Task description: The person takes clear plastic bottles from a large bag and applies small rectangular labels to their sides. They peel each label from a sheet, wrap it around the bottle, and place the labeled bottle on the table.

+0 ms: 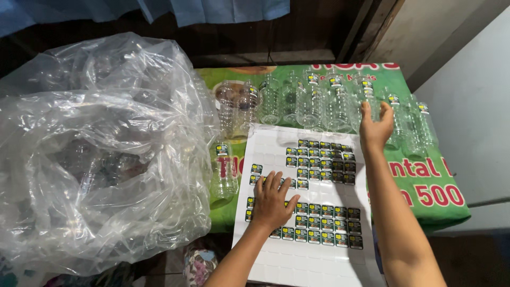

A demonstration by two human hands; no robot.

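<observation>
Stickers in small dark squares fill part of a white sticker sheet (313,207) that lies on the green printed table cover (425,180), and every place below is given from that sheet.

Head view: the left hand (272,201) lies flat on the sheet's left half, fingers spread and pressed on the stickers, holding nothing. The right hand (376,125) is raised past the sheet's far right corner, fingers apart and partly curled toward a clear bottle (394,119) in the row of clear plastic bottles (319,103) standing along the sheet's far edge; whether the palm already touches that bottle I cannot tell, since the clear plastic blurs together there. Several bottles in the row carry a small dark sticker near the cap, and one more stickered bottle (223,170) stands just beside the sheet's left edge. To the sheet's left, a big clear plastic bag (101,154) bulges with more bottles (seemingly bare).

As a judgement, the labelling looks partway through: the sheet's top rows, left side and bottom rows are peeled blank, many stickers remain, and the bagged bottles are not yet done.
</observation>
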